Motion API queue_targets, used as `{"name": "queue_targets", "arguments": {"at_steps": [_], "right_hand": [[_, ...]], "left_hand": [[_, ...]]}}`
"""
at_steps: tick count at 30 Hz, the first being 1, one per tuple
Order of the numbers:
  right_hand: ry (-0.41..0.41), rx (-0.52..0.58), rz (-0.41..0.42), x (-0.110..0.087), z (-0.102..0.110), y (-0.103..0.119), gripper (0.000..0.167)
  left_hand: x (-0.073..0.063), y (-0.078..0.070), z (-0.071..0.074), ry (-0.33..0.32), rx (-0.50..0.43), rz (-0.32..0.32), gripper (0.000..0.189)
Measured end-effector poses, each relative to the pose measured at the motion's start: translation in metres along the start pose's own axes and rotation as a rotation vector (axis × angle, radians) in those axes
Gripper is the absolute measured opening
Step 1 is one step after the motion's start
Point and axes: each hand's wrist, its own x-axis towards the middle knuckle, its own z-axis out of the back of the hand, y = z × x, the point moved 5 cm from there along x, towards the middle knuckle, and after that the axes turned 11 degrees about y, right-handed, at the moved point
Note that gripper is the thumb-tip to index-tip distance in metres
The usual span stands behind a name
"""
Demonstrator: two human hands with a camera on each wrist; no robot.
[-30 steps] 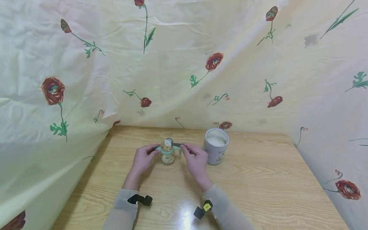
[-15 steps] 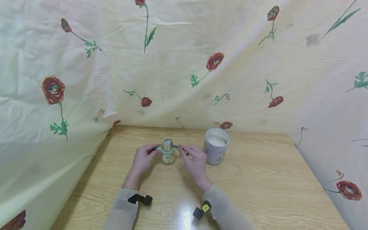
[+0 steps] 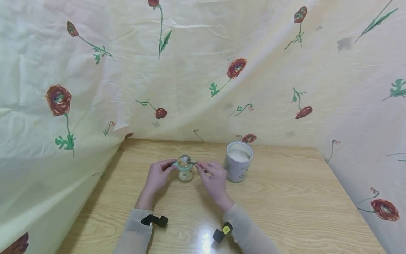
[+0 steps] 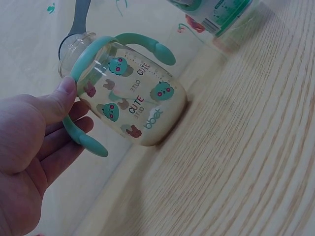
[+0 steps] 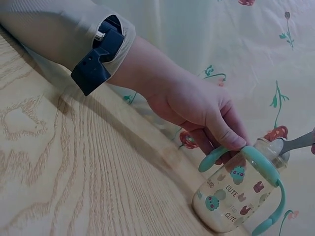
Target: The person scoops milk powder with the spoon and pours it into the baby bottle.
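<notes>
A clear baby bottle [image 4: 133, 93] with a green collar and two handles stands upright on the table, its mouth uncovered. Pale contents lie at its bottom, and the left wrist view shows cartoon prints on its side. My left hand [image 3: 158, 173] grips one green handle [image 4: 83, 137] between thumb and fingers. With my right hand [image 3: 215, 178] I pinch a grey metal spoon [image 5: 298, 143] by its handle. The spoon's bowl is at the bottle's mouth, tipped. In the right wrist view only a sliver of my right hand shows at the edge.
An open pale-lilac can [image 3: 236, 171] of white powder stands just right of the right hand. The wooden table [image 3: 285, 197] ends at the back against a cream floral cloth [image 3: 196, 70], which also hangs at both sides.
My right hand has shifted slightly left and tilted the spoon at the bottle's mouth. Less white shows in the spoon's bowl. The left hand, bottle and can have stayed put.
</notes>
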Motion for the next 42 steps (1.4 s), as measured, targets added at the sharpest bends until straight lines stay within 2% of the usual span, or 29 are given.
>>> {"name": "queue_targets", "arguments": {"at_steps": [19, 31, 42], "right_hand": [[0.030, -0.047, 0.023, -0.001, -0.001, 0.005, 0.011], [0.046, -0.138, 0.115, -0.001, -0.002, 0.010, 0.015], [0.100, -0.223, 0.196, -0.003, -0.003, 0.012, 0.011]], "left_hand": [[-0.001, 0.003, 0.001, 0.009, 0.019, -0.008, 0.027], [-0.001, -0.001, 0.000, 0.018, 0.018, 0.014, 0.028], [-0.001, -0.001, 0.000, 0.017, 0.022, 0.016, 0.026]]}}
